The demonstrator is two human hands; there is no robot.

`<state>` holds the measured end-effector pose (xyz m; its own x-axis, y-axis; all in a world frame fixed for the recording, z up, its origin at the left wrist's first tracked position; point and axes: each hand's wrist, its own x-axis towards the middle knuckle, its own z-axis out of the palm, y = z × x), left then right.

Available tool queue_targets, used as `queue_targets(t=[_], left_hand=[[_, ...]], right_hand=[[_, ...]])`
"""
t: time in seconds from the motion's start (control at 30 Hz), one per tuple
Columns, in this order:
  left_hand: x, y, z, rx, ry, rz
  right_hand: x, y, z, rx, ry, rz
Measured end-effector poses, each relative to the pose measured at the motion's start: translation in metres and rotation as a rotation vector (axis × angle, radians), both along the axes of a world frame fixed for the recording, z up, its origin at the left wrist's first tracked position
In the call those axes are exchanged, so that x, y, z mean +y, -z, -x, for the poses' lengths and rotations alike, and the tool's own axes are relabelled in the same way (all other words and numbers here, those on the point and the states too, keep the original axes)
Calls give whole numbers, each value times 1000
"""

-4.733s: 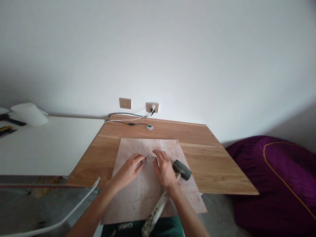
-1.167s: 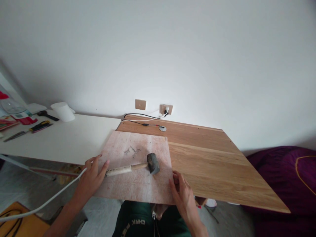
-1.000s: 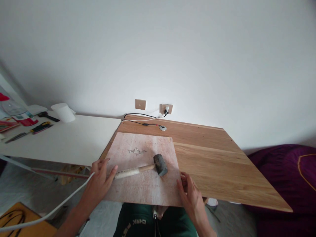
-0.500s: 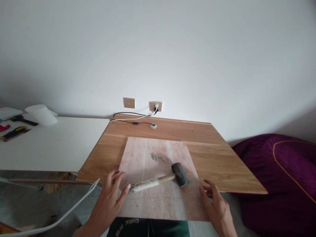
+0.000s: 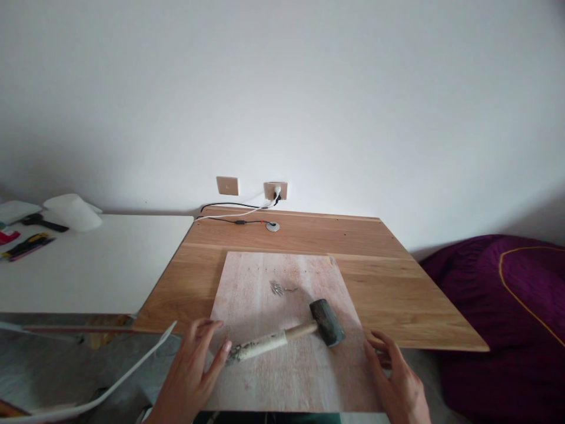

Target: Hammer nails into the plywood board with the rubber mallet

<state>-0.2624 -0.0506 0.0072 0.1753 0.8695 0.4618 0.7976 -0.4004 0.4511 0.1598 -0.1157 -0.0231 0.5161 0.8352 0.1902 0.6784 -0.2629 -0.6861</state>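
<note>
A pale, pinkish wooden board [image 5: 265, 388] lies on the wooden desk, its near edge overhanging the front. A rubber mallet [image 5: 326, 322] rests across it, black head to the right and white-wrapped handle to the left. Beyond the mallet is a small pile of nails [image 5: 276, 288], and several small dark points form a row near the board's far edge. At the board's left edge is my left hand [image 5: 192, 368], fingers apart, thumb close to the handle's end. My right hand [image 5: 395, 377] rests against the right edge, its fingers loosely bent and apart.
The wooden desk [image 5: 397, 294] meets a white table [image 5: 110, 259] at left, bearing a white roll [image 5: 73, 212] and a yellow-black utility knife [image 5: 29, 244]. Cables [image 5: 233, 218] run to a wall socket [image 5: 276, 191]. A white cable [image 5: 132, 374] arcs at lower left; a purple beanbag [image 5: 477, 306] sits at right.
The view has shifted slightly, so the board and mallet appear a little lower. Both hands stay at the board's edges, and the mallet and nails keep their places on it.
</note>
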Motion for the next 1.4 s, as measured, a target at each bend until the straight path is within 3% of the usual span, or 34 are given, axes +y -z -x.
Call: queue_targets(t=[0.13,0.23,0.3,0.4,0.5,0.6,0.7,0.9,1.03,1.2,1.4], left_hand=[[6,2,8,4,-15,17],[14,-5,5,13,27,21],[24,-14,-7,0,138,44],[50,-28,-36,6,354,116],[86,-36,-69,50,506,116],[119,-37,-93,166,604,84],[137,-36,-102,365,657,59],[136,-31,-93,435,619,-6],[141,-24,-77,327,555,18],[156,-15,-63,131,386,9],[149,-12,-62,171,464,19]], right_hand=[[-1,-12,10,-146,96,-82],[-5,-28,38,-193,192,-153],[-8,-36,65,-46,63,-181],[-4,-39,105,225,-247,-105],[10,-36,127,289,-430,8],[24,-34,132,264,-481,84],[31,-39,132,297,-471,99],[30,-46,129,442,-436,127],[27,-42,122,611,-285,71],[24,-43,128,821,-234,1],[20,-44,144,1006,-128,-44]])
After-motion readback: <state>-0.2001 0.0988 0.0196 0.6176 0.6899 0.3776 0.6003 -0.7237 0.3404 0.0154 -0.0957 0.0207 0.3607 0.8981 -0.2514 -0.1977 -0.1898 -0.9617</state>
